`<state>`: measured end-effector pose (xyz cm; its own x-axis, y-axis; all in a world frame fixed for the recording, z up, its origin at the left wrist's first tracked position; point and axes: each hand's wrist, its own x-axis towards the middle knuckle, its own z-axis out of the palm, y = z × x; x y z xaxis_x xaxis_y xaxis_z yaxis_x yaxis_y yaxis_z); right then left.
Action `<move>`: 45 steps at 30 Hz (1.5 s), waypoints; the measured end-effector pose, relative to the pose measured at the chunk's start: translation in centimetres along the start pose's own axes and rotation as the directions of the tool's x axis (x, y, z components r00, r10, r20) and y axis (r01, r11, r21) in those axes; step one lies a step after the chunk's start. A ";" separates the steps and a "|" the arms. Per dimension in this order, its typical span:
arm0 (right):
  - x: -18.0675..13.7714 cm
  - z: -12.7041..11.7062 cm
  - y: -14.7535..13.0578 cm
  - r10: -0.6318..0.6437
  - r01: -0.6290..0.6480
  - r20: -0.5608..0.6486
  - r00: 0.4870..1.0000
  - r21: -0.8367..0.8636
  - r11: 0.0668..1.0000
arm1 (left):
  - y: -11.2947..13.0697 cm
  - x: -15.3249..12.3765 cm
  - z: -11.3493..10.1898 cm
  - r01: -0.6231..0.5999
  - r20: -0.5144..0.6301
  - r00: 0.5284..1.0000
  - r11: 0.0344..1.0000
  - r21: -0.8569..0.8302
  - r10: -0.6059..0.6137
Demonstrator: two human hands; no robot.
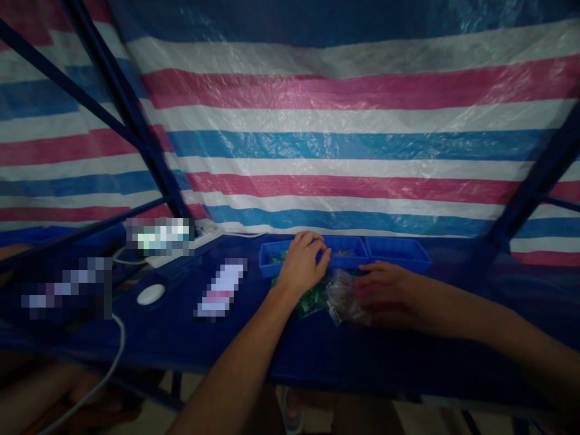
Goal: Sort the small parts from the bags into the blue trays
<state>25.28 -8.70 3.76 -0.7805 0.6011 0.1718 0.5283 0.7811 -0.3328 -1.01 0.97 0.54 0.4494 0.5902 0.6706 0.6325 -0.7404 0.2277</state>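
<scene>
My left hand (304, 264) is over the front edge of a blue parts tray (267, 246), its fingers curled in with the thumb close to them. Whatever they may hold is too small or hidden to make out. Small green pieces (277, 257) lie in the tray's left part, and thin small pieces (345, 252) lie to the right of my fingers. My right hand (385, 292), smeared by motion, reaches in from the right with its fingers stretched out. Its fingertips are at a crumpled clear plastic bag (341, 295). Green packets (312, 300) lie between the bag and my left forearm.
An adjoining blue tray (419, 257) stands to the right. Left on the blue table (181, 338) lie a phone (222, 289), a white round object (151, 294), a power strip (203, 240) and a white cable (118, 344). A striped sheet (339, 145) hangs behind; another person's arm (40, 386) shows at left.
</scene>
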 end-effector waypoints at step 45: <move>2.8 4.6 4.9 0.592 -0.059 -0.564 0.576 0.694 0.718 | 2.8 -0.4 0.8 0.154 0.140 0.986 0.772 -0.617 -0.084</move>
<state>24.16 -3.95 -1.69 0.0516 0.9037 0.4250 0.1933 0.4085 -0.8921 1.08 -1.12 0.38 0.4786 0.6898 0.5432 0.1678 -0.6791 0.7146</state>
